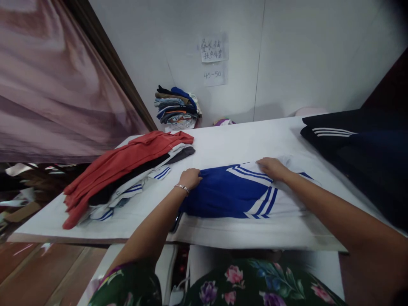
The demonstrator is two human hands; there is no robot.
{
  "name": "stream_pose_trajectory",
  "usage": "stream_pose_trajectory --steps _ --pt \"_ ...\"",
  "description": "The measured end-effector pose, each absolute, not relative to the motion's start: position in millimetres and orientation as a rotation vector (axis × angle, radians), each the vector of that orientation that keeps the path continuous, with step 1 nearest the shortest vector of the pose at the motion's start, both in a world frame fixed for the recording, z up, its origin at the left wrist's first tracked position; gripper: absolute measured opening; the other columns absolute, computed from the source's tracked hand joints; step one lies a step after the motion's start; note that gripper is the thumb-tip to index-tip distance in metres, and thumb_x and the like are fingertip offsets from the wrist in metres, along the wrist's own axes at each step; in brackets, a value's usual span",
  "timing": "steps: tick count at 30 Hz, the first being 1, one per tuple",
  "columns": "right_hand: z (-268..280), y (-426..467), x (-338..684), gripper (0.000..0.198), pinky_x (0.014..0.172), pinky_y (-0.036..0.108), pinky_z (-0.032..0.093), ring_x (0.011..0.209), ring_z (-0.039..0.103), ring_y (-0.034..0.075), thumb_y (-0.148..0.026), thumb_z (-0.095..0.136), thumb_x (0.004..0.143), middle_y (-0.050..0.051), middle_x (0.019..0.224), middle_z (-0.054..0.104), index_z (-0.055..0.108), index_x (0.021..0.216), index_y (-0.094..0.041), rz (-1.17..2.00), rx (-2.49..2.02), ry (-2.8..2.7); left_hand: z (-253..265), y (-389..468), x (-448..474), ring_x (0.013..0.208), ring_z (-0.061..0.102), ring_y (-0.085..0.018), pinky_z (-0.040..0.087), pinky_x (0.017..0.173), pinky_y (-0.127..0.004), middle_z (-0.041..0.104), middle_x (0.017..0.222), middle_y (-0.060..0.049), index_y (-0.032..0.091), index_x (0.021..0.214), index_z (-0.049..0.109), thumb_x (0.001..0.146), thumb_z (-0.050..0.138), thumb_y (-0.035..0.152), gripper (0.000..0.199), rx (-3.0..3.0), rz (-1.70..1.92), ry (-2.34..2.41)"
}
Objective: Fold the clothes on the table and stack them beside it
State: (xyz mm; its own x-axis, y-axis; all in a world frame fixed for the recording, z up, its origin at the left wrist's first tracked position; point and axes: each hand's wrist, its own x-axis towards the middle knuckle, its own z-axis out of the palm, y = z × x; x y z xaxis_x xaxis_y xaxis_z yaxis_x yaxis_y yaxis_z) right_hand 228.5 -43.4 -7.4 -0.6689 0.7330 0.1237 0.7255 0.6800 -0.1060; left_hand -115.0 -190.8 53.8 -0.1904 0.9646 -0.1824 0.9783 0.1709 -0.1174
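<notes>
A blue-and-white sports jacket (229,191) with chevron stripes lies folded into a long, flat shape on the white-covered table in front of me. My left hand (191,178), with a bracelet at the wrist, has its fingers curled over the far corner of the jacket's blue left end. Over on the white part, my right hand (271,168) grips the far edge, fingers bent and pressed together. Part of the jacket's right end is hidden behind my right forearm. A dark flat object (176,222) shows partly from under the near left corner.
Red clothing (127,159) tops a loose pile at the left, with white striped sleeves below it. Dark clothes (353,157) lie at the right. A folded stack (177,106) stands by the wall, under paper signs (212,51). The table's front edge (239,242) is close to me.
</notes>
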Motion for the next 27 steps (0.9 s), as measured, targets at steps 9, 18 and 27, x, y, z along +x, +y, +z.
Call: stream_pose_trajectory --steps 9,18,27 --pt "-14 -30 228 0.03 0.093 0.035 0.042 0.1 0.062 0.022 -0.022 0.049 0.086 0.009 0.107 0.071 0.07 0.108 -0.019 0.032 -1.276 -2.674 47 -179 -137 0.098 0.062 -0.023 0.046 0.077 -0.03 0.07 0.105 -0.007 0.021 0.096 0.068 0.084 0.053 0.034 0.023 1.852 0.015 2.399" --pt "5 -83 266 0.03 0.087 0.041 0.051 0.099 0.064 0.025 -0.028 0.048 0.088 0.008 0.107 0.071 0.069 0.107 -0.02 0.427 -1.062 -2.354 57 -201 -129 0.092 0.061 -0.02 0.047 0.082 -0.031 0.068 0.094 -0.006 0.019 0.097 0.066 0.087 0.053 0.035 0.023 2.078 0.386 2.28" --pt "2 -184 305 0.038 0.099 0.044 0.047 0.12 0.055 0.025 -0.04 0.058 0.089 0.008 0.129 0.061 0.061 0.124 -0.027 0.707 -0.753 -2.532 46 -270 -102 0.113 0.056 -0.024 0.044 0.097 -0.041 0.06 0.124 -0.009 0.023 0.121 0.06 0.08 0.067 0.042 0.046 2.465 0.287 1.621"
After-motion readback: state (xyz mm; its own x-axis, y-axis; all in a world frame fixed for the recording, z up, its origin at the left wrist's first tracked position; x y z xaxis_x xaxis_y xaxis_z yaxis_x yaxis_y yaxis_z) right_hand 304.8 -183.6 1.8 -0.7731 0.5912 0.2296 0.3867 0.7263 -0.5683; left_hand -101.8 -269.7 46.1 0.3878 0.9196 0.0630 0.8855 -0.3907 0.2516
